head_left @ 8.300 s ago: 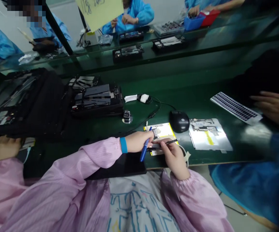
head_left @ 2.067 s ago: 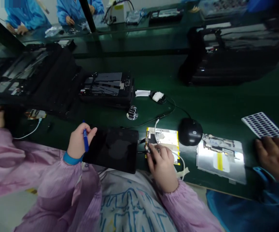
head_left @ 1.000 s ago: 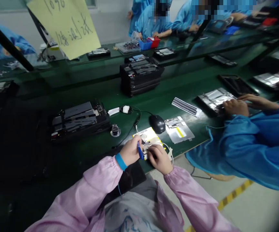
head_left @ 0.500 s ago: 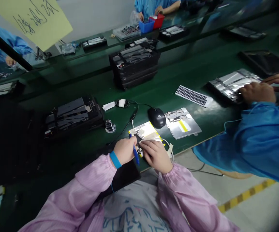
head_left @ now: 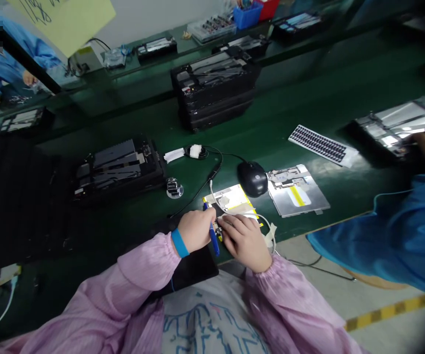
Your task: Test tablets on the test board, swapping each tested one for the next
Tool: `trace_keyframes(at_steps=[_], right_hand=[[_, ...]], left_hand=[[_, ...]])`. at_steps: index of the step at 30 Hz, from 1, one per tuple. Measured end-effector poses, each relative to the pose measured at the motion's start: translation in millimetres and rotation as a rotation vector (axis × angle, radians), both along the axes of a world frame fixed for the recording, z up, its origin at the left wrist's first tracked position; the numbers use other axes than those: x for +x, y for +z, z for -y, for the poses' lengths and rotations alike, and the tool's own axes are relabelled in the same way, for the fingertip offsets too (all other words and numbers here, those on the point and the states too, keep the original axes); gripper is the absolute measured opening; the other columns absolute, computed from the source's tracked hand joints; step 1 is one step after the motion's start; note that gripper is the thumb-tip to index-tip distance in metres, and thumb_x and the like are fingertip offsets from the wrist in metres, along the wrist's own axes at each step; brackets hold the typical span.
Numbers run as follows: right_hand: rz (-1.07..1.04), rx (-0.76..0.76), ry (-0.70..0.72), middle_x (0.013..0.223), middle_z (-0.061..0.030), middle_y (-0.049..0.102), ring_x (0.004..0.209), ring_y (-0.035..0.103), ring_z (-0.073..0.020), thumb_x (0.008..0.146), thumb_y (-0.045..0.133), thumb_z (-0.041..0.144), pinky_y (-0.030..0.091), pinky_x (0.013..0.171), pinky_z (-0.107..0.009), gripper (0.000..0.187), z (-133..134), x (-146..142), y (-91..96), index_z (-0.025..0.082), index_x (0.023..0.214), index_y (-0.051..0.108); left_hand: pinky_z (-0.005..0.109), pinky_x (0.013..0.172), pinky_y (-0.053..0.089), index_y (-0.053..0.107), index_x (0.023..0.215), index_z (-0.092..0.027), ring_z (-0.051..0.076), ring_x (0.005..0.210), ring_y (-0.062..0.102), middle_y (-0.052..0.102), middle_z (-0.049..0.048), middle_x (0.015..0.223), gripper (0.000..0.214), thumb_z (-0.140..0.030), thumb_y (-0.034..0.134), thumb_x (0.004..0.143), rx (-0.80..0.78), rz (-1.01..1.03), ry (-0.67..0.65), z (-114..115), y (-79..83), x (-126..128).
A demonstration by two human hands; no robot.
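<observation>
My left hand (head_left: 195, 229), with a blue band at its wrist, is closed around a blue pen (head_left: 214, 240) that slants across the edge of a thin electronic panel (head_left: 231, 197). The panel has yellow tape along its borders and a small circuit board (head_left: 218, 230) at the near end. Over that board, my right hand (head_left: 248, 241) is bent with its fingers together, fingertips at the board. Whatever those fingertips pinch is hidden. A white cable (head_left: 215, 195) loops over the panel and past my right hand. Under my left wrist lies a dark flat slab (head_left: 197, 268).
A black mouse (head_left: 252, 179) and a silver panel (head_left: 300, 194) lie to the right, below a label sheet (head_left: 321, 145). Stacked black devices stand at the left (head_left: 120, 169) and back (head_left: 215, 93). A small clock-like gadget (head_left: 174, 187) sits nearby. A co-worker's blue sleeve (head_left: 400, 226) is at right.
My view has shifted, so the bench items appear further right and the co-worker's hands are partly out of frame. Both my hands keep nearly the same pose on the pen and panel.
</observation>
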State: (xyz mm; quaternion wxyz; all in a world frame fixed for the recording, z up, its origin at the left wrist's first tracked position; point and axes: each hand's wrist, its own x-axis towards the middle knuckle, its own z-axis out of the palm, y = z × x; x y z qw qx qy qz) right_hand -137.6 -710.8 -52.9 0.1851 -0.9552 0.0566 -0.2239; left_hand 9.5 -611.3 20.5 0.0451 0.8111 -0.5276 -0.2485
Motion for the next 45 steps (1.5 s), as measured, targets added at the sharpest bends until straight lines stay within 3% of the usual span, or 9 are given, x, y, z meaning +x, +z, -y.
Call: trace_keyframes(at_steps=[9, 16, 21, 30, 45], right_hand=[[-0.083, -0.069, -0.031, 0.113, -0.0093, 0.058, 0.101, 0.047, -0.0288, 0.094, 0.047, 0.024, 0.036, 0.079, -0.040, 0.025, -3.0, 4.0, -1.7, 0.016, 0.113, 0.060], [0.046, 0.064, -0.011, 0.111, -0.0087, 0.059, 0.100, 0.051, -0.0255, 0.097, 0.042, 0.023, 0.038, 0.082, -0.039, 0.024, -3.3, 0.7, -4.1, 0.015, 0.111, 0.060], [0.040, 0.027, -0.037, 0.110, -0.0093, 0.060, 0.100, 0.051, -0.0266, 0.098, 0.041, 0.025, 0.038, 0.081, -0.040, 0.026, -5.1, 1.2, -4.8, 0.013, 0.111, 0.061], [0.050, 0.039, -0.040, 0.113, -0.0092, 0.060, 0.101, 0.051, -0.0256, 0.098, 0.043, 0.025, 0.038, 0.083, -0.040, 0.027, -4.4, -0.2, -3.6, 0.013, 0.115, 0.060], [0.005, -0.036, -0.037, 0.113, -0.0098, 0.059, 0.100, 0.048, -0.0278, 0.098, 0.042, 0.026, 0.040, 0.081, -0.042, 0.029, -5.0, -0.7, -4.5, 0.014, 0.115, 0.062]], left_hand=[[0.029, 0.060, 0.042, 0.052, 0.087, -0.019, 0.024, 0.072, 0.065, 0.065, 0.0052, 0.074, 0.008, -0.021, 0.047, 0.081, -0.017, -0.007, 0.009, -1.3, 0.4, -1.3], [0.028, 0.059, 0.037, 0.050, 0.082, -0.020, 0.022, 0.067, 0.062, 0.062, 0.0038, 0.070, 0.005, -0.023, 0.046, 0.081, -0.095, -0.056, 0.035, -8.3, -4.4, 1.3], [0.026, 0.057, 0.034, 0.046, 0.079, -0.020, 0.017, 0.064, 0.058, 0.059, 0.0007, 0.068, 0.003, -0.022, 0.048, 0.079, -0.172, -0.145, 0.037, -9.9, -11.3, 6.5], [0.028, 0.055, 0.030, 0.050, 0.082, -0.021, 0.021, 0.067, 0.061, 0.062, 0.0021, 0.071, 0.005, -0.023, 0.047, 0.080, -0.075, -0.014, 0.011, -5.3, -4.9, -0.4], [0.027, 0.057, 0.035, 0.052, 0.084, -0.020, 0.022, 0.073, 0.064, 0.064, 0.0031, 0.073, 0.006, -0.023, 0.050, 0.080, -0.036, -0.033, -0.006, -3.6, 1.3, -0.1]])
